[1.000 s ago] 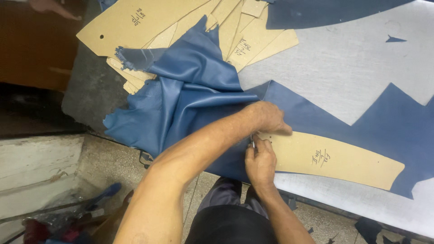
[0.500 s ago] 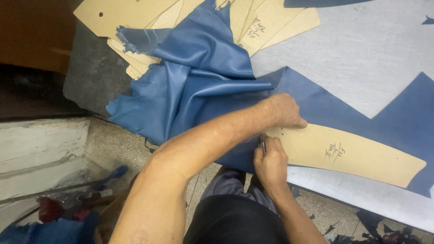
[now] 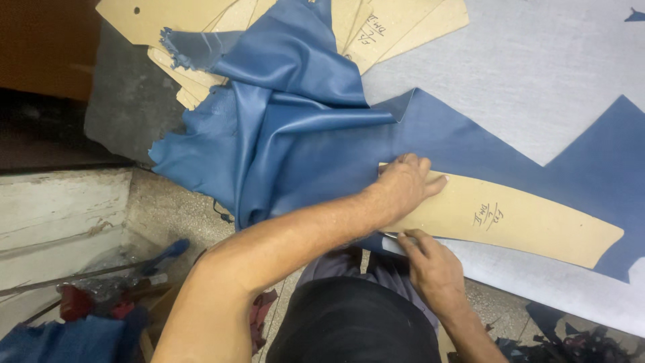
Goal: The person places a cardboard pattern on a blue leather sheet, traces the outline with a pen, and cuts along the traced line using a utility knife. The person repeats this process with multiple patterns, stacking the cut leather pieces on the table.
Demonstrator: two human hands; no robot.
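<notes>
Seen from the head camera, looking down: one left hand point(image 3: 403, 183) lies flat, fingers spread, pressing one long curved tan card pattern point(image 3: 510, 218) onto one sheet of blue leather point(image 3: 302, 141) spread and partly bunched on a grey worktop point(image 3: 537, 74). One right hand point(image 3: 430, 262) is curled at the pattern's near edge, just under the left hand; whether it pinches a tool cannot be told. Several more tan patterns point(image 3: 396, 27) lie stacked at the worktop's far side, partly covered by the bunched leather. Blue scraps point(image 3: 54, 339) sit on the floor, lower left.
</notes>
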